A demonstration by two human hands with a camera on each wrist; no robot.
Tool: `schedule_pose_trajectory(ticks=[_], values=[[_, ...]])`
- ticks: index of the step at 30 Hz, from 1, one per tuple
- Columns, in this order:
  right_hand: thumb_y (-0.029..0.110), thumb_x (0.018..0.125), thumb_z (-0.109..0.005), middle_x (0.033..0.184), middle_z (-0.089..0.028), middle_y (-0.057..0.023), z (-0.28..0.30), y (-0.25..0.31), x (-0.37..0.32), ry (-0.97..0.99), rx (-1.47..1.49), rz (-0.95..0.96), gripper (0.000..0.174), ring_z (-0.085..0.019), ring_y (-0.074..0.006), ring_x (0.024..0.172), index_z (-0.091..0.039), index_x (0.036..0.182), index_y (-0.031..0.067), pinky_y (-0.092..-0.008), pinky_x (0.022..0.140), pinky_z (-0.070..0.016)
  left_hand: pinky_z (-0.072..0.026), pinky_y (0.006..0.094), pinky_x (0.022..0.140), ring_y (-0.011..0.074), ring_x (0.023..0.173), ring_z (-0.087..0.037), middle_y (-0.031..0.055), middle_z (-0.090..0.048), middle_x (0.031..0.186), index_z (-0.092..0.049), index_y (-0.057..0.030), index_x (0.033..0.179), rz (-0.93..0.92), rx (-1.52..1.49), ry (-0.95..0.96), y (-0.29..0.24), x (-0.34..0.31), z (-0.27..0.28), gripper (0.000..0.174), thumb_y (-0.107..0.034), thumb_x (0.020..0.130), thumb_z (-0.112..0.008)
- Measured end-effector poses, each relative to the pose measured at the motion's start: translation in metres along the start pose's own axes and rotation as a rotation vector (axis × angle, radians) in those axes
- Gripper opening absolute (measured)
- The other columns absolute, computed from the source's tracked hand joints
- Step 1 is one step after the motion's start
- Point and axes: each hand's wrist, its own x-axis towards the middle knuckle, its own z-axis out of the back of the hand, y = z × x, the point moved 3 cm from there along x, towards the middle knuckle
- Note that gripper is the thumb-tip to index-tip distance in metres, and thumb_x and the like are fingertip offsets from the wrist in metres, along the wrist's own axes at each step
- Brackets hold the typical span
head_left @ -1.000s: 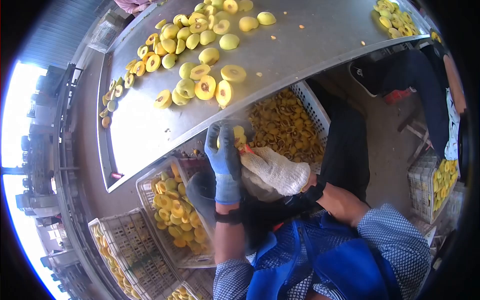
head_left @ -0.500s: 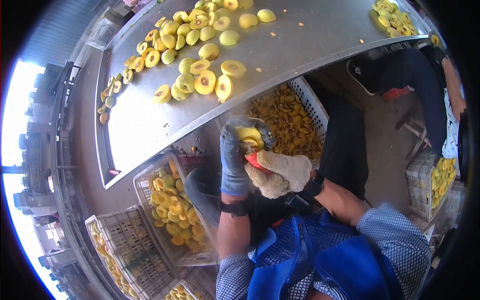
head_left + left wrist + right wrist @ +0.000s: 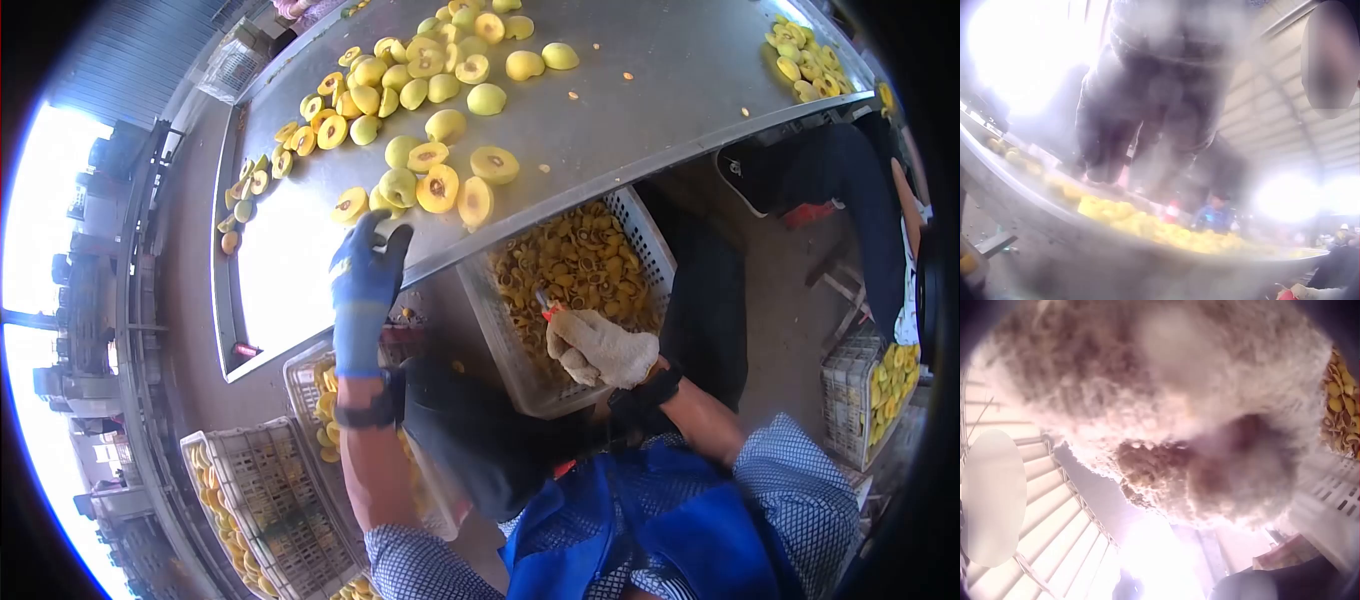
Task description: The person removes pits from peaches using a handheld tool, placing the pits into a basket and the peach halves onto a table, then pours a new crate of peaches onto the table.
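In the head view my left hand (image 3: 370,265), in a blue and dark grey glove, reaches over the metal table's near edge. Its fingers are spread and nothing shows between them; a peach half (image 3: 350,205) lies just beyond the fingertips. More cut peaches (image 3: 437,188) sit close by, some with the pit side up. My right hand (image 3: 600,348), in a white knit glove, grips a small tool with a red handle (image 3: 552,311) and a metal tip. It hovers over a white crate (image 3: 495,345) of brownish-yellow fruit scraps (image 3: 575,255). The right wrist view is mostly filled by the knit glove (image 3: 1166,375).
A large heap of peach halves (image 3: 425,60) covers the far side of the table (image 3: 600,120). Crates of yellow fruit (image 3: 255,490) stand on the floor at left. Another filled crate (image 3: 850,390) and a seated person's leg (image 3: 840,190) are at right.
The peach that both hands held together is out of the left hand. My left hand has moved up and left to the table, while the right moved slightly right, still gripping the tool.
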Motion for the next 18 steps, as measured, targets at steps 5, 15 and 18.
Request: schedule_pose_trajectory(ticks=[5,15,18], values=[[0.047,0.100,-0.043,0.053,-0.044,0.0010,0.010,-0.004,-0.005,-0.024,-0.025,-0.032,0.046,-0.038,-0.0082,0.042,-0.054,0.081,0.0066,-0.0255,0.043,-0.0311,-0.0509,0.0441,0.082,0.0386,0.098,-0.064,0.0222,-0.066,0.105,-0.053,-0.0016,0.117,0.075,0.003,0.174,0.013,0.081,-0.087,0.057,-0.034,0.076,-0.075],[0.044,0.097,-0.053,0.088,-0.067,-0.0170,-0.020,0.052,0.019,-0.204,-0.443,0.383,0.041,-0.063,-0.0380,0.075,-0.064,0.107,0.0059,-0.0420,0.066,-0.0501,-0.0532,0.0330,0.086,0.0210,0.103,-0.060,0.0149,-0.058,0.118,-0.046,-0.0040,0.136,-0.063,-0.830,-0.004,-0.033,-0.011,-0.051,0.049,-0.011,0.090,-0.063],[0.044,0.097,-0.053,0.092,-0.066,-0.0212,-0.039,0.065,0.021,-0.232,-0.616,0.505,0.040,-0.063,-0.0423,0.086,-0.063,0.109,0.0070,-0.0458,0.070,-0.0508,-0.0510,0.0343,0.090,0.0215,0.107,-0.058,0.0145,-0.056,0.123,-0.051,0.0000,0.129,-0.083,-0.905,-0.068,-0.050,-0.049,-0.048,0.036,-0.008,0.095,-0.056]])
